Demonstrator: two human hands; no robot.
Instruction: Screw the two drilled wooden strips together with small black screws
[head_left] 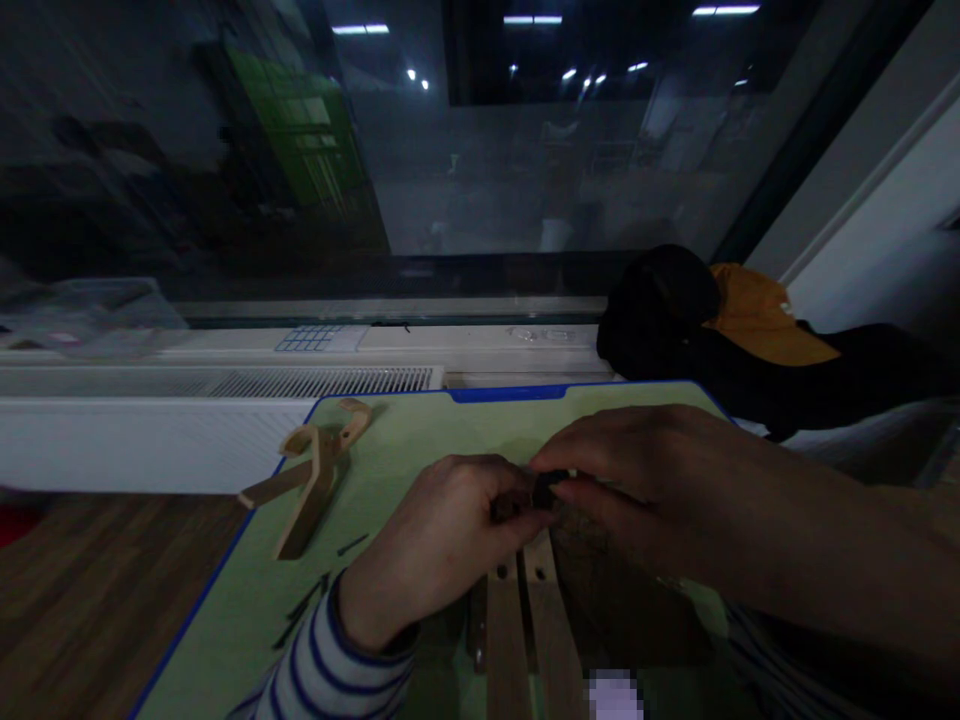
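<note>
Two hands (442, 535) (649, 470) at one dark piece (550, 488), two wooden strips (507, 630) (553, 635) near

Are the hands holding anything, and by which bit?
The right hand seems to pinch a small dark piece; which part is too dark to tell. The left hand is at the far ends of two wooden strips, its grip hidden.
</note>
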